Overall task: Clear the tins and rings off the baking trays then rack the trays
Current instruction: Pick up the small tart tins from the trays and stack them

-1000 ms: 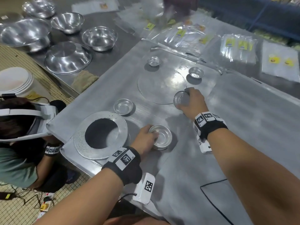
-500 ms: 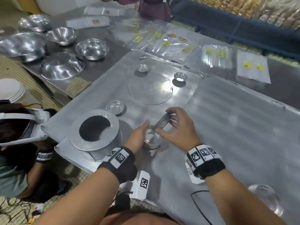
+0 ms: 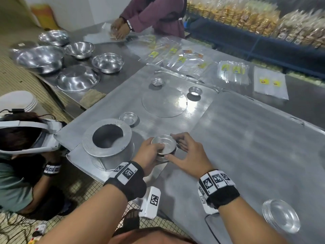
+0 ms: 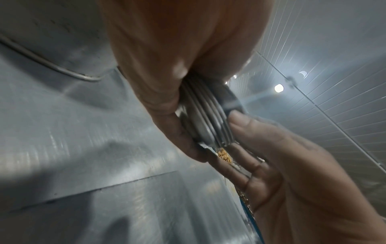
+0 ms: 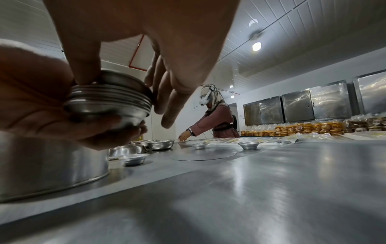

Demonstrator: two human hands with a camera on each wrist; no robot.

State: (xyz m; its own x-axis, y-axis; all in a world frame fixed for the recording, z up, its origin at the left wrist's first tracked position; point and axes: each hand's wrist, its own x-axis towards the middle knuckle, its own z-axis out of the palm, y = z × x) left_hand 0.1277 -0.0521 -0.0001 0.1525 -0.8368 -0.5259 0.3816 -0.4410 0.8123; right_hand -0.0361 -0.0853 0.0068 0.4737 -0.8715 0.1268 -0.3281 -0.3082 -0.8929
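Just above the near tray [image 3: 175, 124], your left hand [image 3: 146, 154] has its grip curled round a small stack of tins [image 3: 163, 144], holding it level. Your right hand [image 3: 189, 155] pinches the stack's rim from the other side with thumb and fingertips. The nearest loose tin [image 3: 128, 118] sits up and to the left, beside the tall ring [image 3: 107, 138], so your left hand is closer to it.

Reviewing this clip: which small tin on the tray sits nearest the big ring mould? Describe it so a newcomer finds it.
Start at the tall ring mould on the near-left corner of the baking tray. Just behind its far rim sits one small tin. Unlike the two tins beyond the flat round disc, it stands on the disc's near side, almost touching the mould.
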